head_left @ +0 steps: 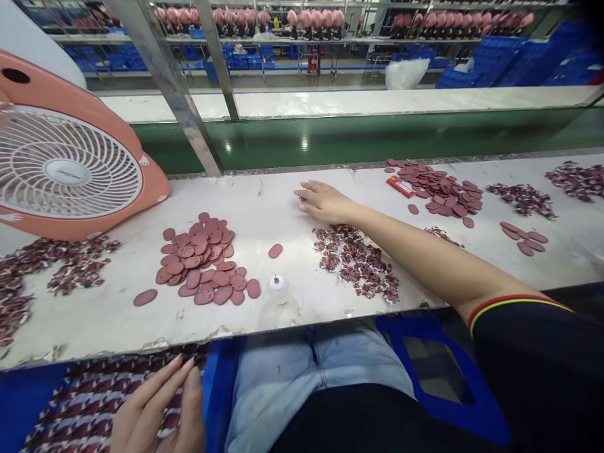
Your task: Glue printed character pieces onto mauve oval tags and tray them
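My right hand (323,202) reaches over the white table (255,207), its fingers spread low above the surface, with a small dark piece (302,199) at the fingertips. Just below it lies a pile of small maroon-and-white pieces (358,261). My left hand (160,409) is over a blue crate (218,384) holding rows of similar pieces; its fingers are bent near one another, and nothing shows between their tips. A heap of dull-red oval discs (202,258) sits left of the middle, one disc (275,251) apart. Near it stands a small white holder with a dark tip (277,286).
An orange fan (153,182) stands at the left beside more small pieces (78,264). At the right are more discs (443,189), a red packet (401,186) and further small piles (523,199). A metal post (189,119) rises at the table's back edge.
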Tool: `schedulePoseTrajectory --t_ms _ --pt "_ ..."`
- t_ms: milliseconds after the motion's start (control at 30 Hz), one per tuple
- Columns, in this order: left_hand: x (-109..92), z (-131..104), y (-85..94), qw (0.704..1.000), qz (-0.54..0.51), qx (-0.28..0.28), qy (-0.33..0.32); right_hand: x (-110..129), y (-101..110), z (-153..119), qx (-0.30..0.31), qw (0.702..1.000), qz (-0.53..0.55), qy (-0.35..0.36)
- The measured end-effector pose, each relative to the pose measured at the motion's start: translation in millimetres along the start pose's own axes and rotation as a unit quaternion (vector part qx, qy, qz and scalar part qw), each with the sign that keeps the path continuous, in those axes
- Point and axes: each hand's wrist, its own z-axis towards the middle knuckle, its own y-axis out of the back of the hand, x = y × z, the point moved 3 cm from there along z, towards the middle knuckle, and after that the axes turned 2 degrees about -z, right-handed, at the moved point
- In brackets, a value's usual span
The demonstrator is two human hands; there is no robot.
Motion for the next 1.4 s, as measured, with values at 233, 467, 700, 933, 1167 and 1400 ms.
schedulePoseTrajectory --t_ms 233,467,700,933,1167,1400 --pt "-23.4 4.4 -12.1 0.997 0.054 0.022 -0.055 -14.2 -4.8 -22.3 0.07 0.997 0.009 0.02" --pt "-31.0 20.5 -38.6 0.993 0.066 0.062 -0.077 -39.2 -4.3 -105.4 0.032 0.999 0.02 -0.022" --pt "-41.5 45.9 -73.1 0.942 0.174 0.267 -0.109 50.7 13.1 -156.5 -0.112 0.991 0.059 -0.034" --pt "-43.7 25.8 -64.5 0.946 0.107 0.197 -0.236 150.7 -31.5 -147.3 -0.146 0.938 0.314 -0.025" --pt "-66.9 19.7 -54.9 0.967 -0.176 0.144 0.115 152.5 -40.8 -135.6 -0.141 0.86 0.486 -0.069" --pt "-93.4 10.7 -62.7 0.835 -0.333 0.213 0.383 160.2 -28.1 -169.5 -0.027 0.78 0.621 -0.067"
